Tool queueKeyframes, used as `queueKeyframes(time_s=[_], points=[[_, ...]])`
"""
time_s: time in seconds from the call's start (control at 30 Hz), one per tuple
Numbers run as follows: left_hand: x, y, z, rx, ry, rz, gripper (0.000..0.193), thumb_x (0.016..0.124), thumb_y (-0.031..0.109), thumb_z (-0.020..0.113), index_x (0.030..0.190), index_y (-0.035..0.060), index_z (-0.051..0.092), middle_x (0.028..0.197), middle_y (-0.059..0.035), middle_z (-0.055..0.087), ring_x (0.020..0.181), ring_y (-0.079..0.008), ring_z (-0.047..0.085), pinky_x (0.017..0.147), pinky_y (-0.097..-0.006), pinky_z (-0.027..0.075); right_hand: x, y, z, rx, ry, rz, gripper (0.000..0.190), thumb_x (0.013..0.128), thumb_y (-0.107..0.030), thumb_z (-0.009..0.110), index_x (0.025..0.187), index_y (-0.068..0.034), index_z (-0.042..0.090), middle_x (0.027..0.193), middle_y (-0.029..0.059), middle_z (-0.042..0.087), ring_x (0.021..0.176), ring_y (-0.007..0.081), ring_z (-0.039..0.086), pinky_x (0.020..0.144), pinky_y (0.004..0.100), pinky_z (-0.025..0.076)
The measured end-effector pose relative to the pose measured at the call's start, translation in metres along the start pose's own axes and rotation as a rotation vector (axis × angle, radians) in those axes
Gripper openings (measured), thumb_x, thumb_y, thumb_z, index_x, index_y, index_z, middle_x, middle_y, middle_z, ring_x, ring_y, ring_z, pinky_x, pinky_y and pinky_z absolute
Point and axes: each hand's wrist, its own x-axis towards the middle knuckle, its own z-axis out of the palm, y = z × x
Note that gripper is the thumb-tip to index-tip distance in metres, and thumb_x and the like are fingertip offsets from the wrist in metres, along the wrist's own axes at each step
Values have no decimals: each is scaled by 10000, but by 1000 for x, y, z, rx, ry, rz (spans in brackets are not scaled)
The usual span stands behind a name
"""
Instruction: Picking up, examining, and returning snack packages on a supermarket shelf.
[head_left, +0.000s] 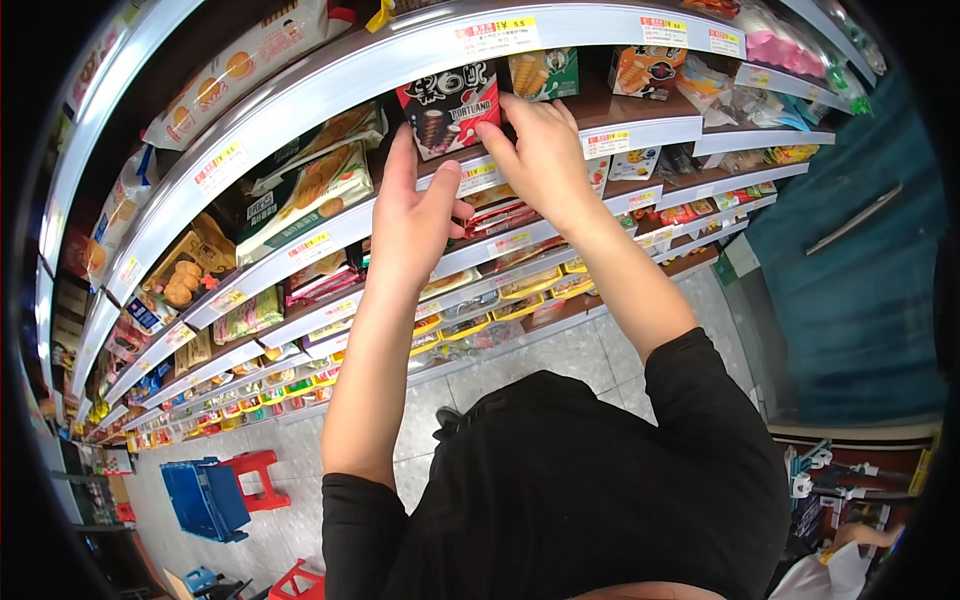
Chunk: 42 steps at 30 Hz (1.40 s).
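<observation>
A black and red box of wafer rolls (454, 112) stands upright on a brown shelf, its front towards me. My left hand (420, 210) is at the box's lower left, with the index finger along its left edge and the thumb apart from it. My right hand (540, 154) is at the box's right side. Its thumb touches the lower right front, and the other fingers reach up before a green wafer roll box (545, 73). Neither hand is closed around the box. Another black and orange wafer roll box (646, 71) stands further right.
A shelf edge with price tags (495, 36) runs above my hands. Green biscuit packets (315, 195) lie to the left. Lower shelves hold yellow trays (495, 311) of snacks. On the floor are a blue crate (199, 499) and a red stool (259, 480). A teal curtain (862, 300) hangs right.
</observation>
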Motion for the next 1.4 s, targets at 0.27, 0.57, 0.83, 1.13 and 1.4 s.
queueKeyframes(time_s=[0.27, 0.57, 0.83, 1.13, 1.4], points=[[-10, 7, -4, -99, -18, -34, 823, 967, 177, 681, 1594, -15, 186, 1041, -123, 680, 698, -105, 624, 553, -236, 525, -1, -2, 4, 40, 54, 19, 265, 940, -255, 681, 1037, -10, 686, 933, 178, 708, 906, 381, 633, 846, 459, 474], [-11, 0, -14, -136, 65, 24, 721, 983, 133, 618, 1577, -20, 240, 1532, -189, 424, 722, -86, 586, 568, -232, 533, -11, -13, 18, -9, 51, -21, 335, 955, -272, 678, 1179, -26, 633, 999, 157, 700, 936, 380, 644, 1045, 589, 401], [-22, 8, -23, -60, 74, -14, 859, 965, 189, 682, 1597, -34, 145, 972, -123, 698, 690, -100, 620, 595, -247, 534, -12, -25, 28, -14, 67, -34, 359, 931, -271, 713, 1177, -24, 629, 1016, 144, 685, 1003, 365, 638, 1071, 595, 383], [-28, 12, -14, -152, 114, 114, 994, 955, 145, 685, 1600, -17, -55, 1444, -290, 474, 789, -124, 653, 627, -251, 555, -14, -35, 34, 4, 60, -42, 382, 890, -232, 753, 1184, -24, 627, 1034, 144, 682, 1013, 358, 633, 1064, 583, 391], [-8, 41, -34, -98, 221, 205, 714, 958, 98, 659, 1508, -50, 228, 1424, -232, 468, 746, -139, 648, 554, -234, 532, -17, -33, 34, -16, 48, -60, 370, 876, -222, 755, 1188, -58, 643, 1066, 120, 691, 1041, 337, 632, 1077, 577, 377]])
